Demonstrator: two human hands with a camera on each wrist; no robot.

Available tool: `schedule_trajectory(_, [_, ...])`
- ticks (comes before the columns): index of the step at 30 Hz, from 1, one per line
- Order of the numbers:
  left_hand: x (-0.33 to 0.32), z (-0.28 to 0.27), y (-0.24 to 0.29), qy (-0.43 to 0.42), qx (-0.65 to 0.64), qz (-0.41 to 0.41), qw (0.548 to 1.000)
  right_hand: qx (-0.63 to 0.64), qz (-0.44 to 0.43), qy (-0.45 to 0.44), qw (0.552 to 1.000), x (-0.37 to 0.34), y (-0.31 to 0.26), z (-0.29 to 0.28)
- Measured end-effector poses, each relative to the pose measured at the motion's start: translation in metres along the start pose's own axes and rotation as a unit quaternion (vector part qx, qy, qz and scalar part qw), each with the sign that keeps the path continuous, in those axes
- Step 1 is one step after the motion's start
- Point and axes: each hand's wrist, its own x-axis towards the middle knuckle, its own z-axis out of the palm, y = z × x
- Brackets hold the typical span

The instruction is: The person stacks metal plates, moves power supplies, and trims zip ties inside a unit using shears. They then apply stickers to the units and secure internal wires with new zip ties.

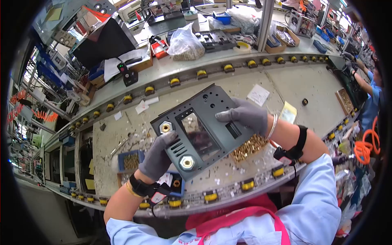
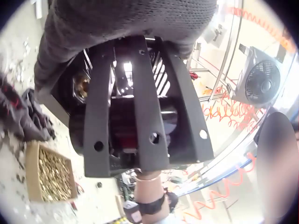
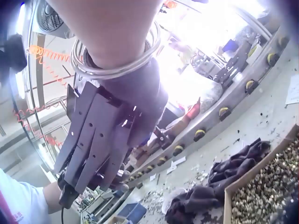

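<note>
Between both gloved hands a dark grey metal panel [image 1: 212,118] is held tilted above the bench. It has a rectangular cutout, slots and small holes. Two hex nuts with brass centres, an upper nut [image 1: 165,128] and a lower nut [image 1: 187,162], sit at its left end. My left hand [image 1: 157,157] grips that end, thumb on the face near the vent slots. My right hand [image 1: 247,116] grips the opposite end, thumb beside the small rectangular slot. In the left wrist view, bent metal strips [image 2: 149,126] with holes show; the right wrist view shows the panel's folded side [image 3: 93,135].
Brass parts [image 1: 251,149] lie below the panel, in a cardboard box [image 3: 228,200] beside a dark cloth [image 3: 196,203]. A blue bin [image 1: 131,161] of small parts stands left. Yellow rollers [image 1: 202,73] line the bench edges. Another person [image 1: 375,81] works at far right.
</note>
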Motion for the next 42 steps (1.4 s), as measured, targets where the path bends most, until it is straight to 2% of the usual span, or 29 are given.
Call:
schedule_trajectory(2, [-0.021,0.008,-0.018,-0.035,-0.047,0.01,0.998,0.03,0.064,0.008,0.997,-0.018,0.004,0.01])
schedule_trajectory(5, [-0.056,0.029,-0.034,-0.012,-0.102,-0.024,0.994,0.097,0.132,-0.012,0.986,-0.054,0.004,0.025])
schedule_trajectory(7, [-0.078,0.038,-0.043,-0.017,-0.092,-0.022,0.995,0.06,0.12,-0.011,0.991,-0.082,0.01,0.042])
schedule_trajectory(9, [-0.103,0.041,-0.052,0.019,-0.06,-0.031,0.998,0.029,0.133,-0.016,0.991,-0.104,0.024,0.048])
schedule_trajectory(10, [-0.113,0.044,-0.057,0.022,-0.041,-0.041,0.998,0.054,0.112,-0.068,0.99,-0.114,0.036,0.048])
schedule_trajectory(11, [-0.126,0.048,-0.064,0.03,-0.047,-0.049,0.997,0.061,0.113,-0.068,0.989,-0.127,0.043,0.055])
schedule_trajectory(12, [-0.136,0.049,-0.07,0.019,-0.046,-0.06,0.997,0.024,0.091,-0.118,0.989,-0.125,0.064,0.043])
schedule_trajectory(13, [-0.144,0.053,-0.071,-0.01,-0.034,-0.056,0.998,0.025,0.065,-0.12,0.99,-0.134,0.068,0.05])
schedule_trajectory(14, [-0.154,0.058,-0.075,0.001,0.007,-0.012,1.0,0.027,0.029,-0.113,0.993,-0.138,0.074,0.057])
schedule_trajectory(16, [-0.182,0.087,-0.056,0.053,0.075,-0.028,0.995,0.034,-0.045,-0.114,0.992,-0.133,0.072,0.073])
schedule_trajectory(19, [-0.215,0.1,-0.027,0.062,0.188,0.021,0.98,0.014,-0.127,-0.104,0.986,-0.122,0.067,0.092])
schedule_trajectory(21, [-0.227,0.106,-0.007,0.069,0.248,0.058,0.964,-0.063,-0.129,-0.072,0.987,-0.119,0.055,0.095])
schedule_trajectory(22, [-0.233,0.112,0.004,0.073,0.277,0.077,0.955,-0.1,-0.088,-0.021,0.991,-0.151,0.016,0.114])
schedule_trajectory(23, [-0.242,0.125,0.018,0.055,0.275,0.049,0.959,-0.136,-0.041,0.026,0.989,-0.171,-0.008,0.126])
schedule_trajectory(25, [-0.241,0.147,0.034,0.045,0.272,0.022,0.961,-0.13,-0.022,-0.023,0.991,-0.165,-0.022,0.122])
schedule_trajectory(28, [-0.224,0.151,0.048,0.013,0.241,0.024,0.97,-0.305,-0.162,-0.033,0.938,-0.148,-0.03,0.113])
schedule_trajectory(29, [-0.215,0.147,0.051,0.007,0.227,0.026,0.974,-0.472,-0.277,-0.065,0.834,-0.141,-0.033,0.099])
schedule_trajectory(30, [-0.199,0.145,0.053,0.011,0.21,0.029,0.977,-0.609,-0.384,-0.103,0.686,-0.125,-0.033,0.087])
schedule_trajectory(31, [-0.175,0.149,0.055,0.028,0.189,0.04,0.981,-0.537,-0.529,-0.085,0.652,-0.106,-0.028,0.072])
schedule_trajectory(32, [-0.152,0.149,0.058,0.052,0.162,0.057,0.984,-0.395,-0.454,-0.095,0.793,-0.086,-0.021,0.051])
schedule_trajectory(33, [-0.128,0.137,0.059,0.079,0.13,0.077,0.985,-0.062,-0.194,-0.113,0.972,-0.083,-0.026,0.044])
schedule_trajectory(34, [-0.097,0.114,0.07,0.043,0.15,0.051,0.986,0.081,-0.082,-0.099,0.988,-0.072,-0.026,0.03])
schedule_trajectory(35, [-0.065,0.091,0.08,0.005,0.171,0.026,0.985,0.155,-0.021,-0.069,0.985,-0.053,-0.03,0.017])
schedule_trajectory(37, [-0.007,0.107,0.096,0.036,0.164,-0.014,0.986,0.155,-0.031,-0.062,0.985,-0.014,-0.034,-0.033])
schedule_trajectory(38, [0.021,0.114,0.107,0.004,0.143,-0.049,0.988,0.17,-0.007,-0.037,0.985,0.007,-0.037,-0.061])
schedule_trajectory(39, [0.054,0.11,0.121,0.011,0.143,-0.072,0.987,0.182,-0.003,0.008,0.983,0.017,-0.054,-0.072])
schedule_trajectory(40, [0.093,0.102,0.132,-0.019,0.127,-0.056,0.99,0.183,0.014,0.033,0.982,0.035,-0.065,-0.094])
schedule_trajectory(41, [0.121,0.108,0.149,-0.023,0.151,-0.05,0.987,0.195,0.001,0.043,0.98,0.049,-0.078,-0.112])
schedule_trajectory(42, [0.15,0.111,0.166,-0.063,0.197,-0.045,0.977,0.207,-0.011,0.056,0.977,0.062,-0.094,-0.128])
